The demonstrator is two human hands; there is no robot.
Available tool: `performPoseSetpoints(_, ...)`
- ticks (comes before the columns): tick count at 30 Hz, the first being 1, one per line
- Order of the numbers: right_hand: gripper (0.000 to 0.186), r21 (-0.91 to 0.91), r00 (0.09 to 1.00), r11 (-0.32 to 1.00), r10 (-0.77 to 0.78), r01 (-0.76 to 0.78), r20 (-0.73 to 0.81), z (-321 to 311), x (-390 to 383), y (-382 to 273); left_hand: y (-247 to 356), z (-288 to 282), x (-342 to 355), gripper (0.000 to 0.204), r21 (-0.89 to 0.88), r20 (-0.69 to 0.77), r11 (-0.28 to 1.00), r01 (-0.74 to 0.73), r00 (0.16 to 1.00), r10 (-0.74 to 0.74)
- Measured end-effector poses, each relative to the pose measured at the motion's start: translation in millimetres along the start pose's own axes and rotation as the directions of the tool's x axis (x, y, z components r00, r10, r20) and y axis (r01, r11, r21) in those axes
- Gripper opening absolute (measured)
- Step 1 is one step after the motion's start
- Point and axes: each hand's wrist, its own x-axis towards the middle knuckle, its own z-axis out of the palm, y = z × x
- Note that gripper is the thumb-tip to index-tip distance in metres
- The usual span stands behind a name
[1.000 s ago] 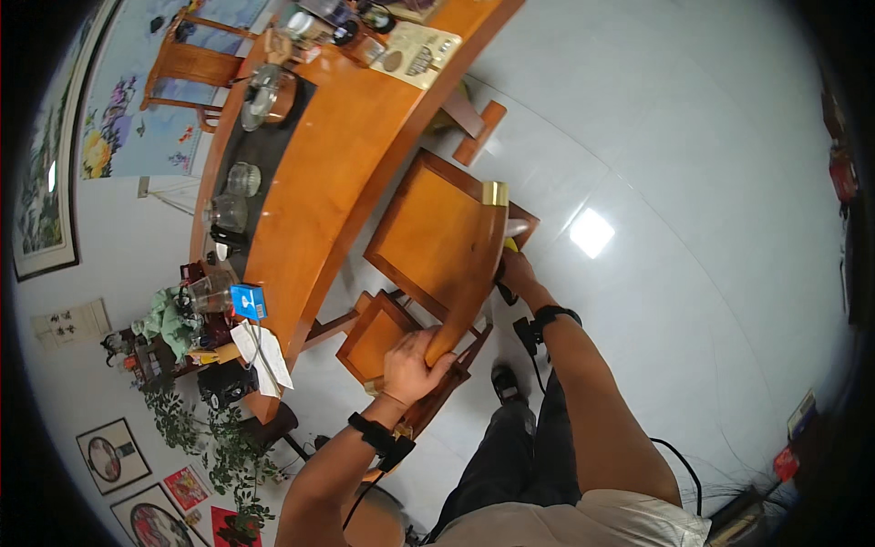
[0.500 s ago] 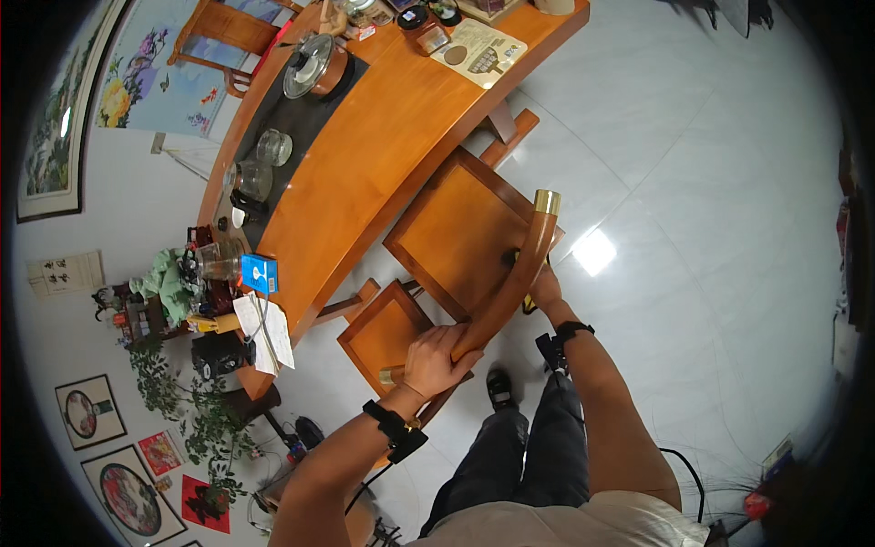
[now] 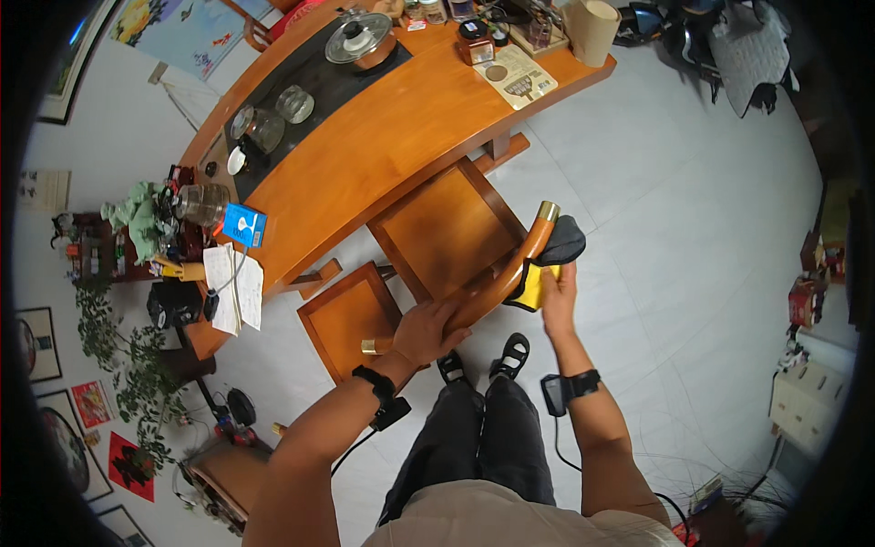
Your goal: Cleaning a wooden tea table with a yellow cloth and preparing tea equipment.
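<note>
A wooden chair stands at the table's near side, its curved top rail tipped with brass-coloured ends. My left hand grips the lower left part of that rail, fingers laid over the wood and thumb apart. By the rail's upper right end, my right hand holds a dark grey and yellow cloth. The cloth lies against the outer side of the rail, and its yellow face shows near my fingers. A black strapped device sits on each wrist.
A long curved wooden table runs beyond the chair, carrying a lidded pot, glass jugs, a blue box and papers. Another wooden seat is at the left. A plant stands farther left; a small cabinet is at right.
My right hand has come out from behind the rail to its outer side, bringing the cloth into plain sight. My left hand stays on the rail. The whole view has shifted.
</note>
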Motion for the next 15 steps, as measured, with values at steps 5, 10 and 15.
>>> performPoseSetpoints(5,0.042,-0.152,0.978,0.982,0.135,-0.111,0.16,8,-47,-33,-3,-13,-1,0.056,-0.144,0.004,0.989,-0.038,0.999,0.038)
performPoseSetpoints(10,0.027,-0.397,0.903,0.917,0.199,-0.034,0.381,5,-88,-65,0,-12,-5,0.052,-0.147,-0.165,0.987,-0.059,0.986,0.034)
performPoseSetpoints(15,0.022,-0.266,0.854,0.841,-0.36,0.471,0.375,59,-59,-181,-25,-12,-23,0.044,-0.491,-0.288,0.871,0.0,0.944,-0.162)
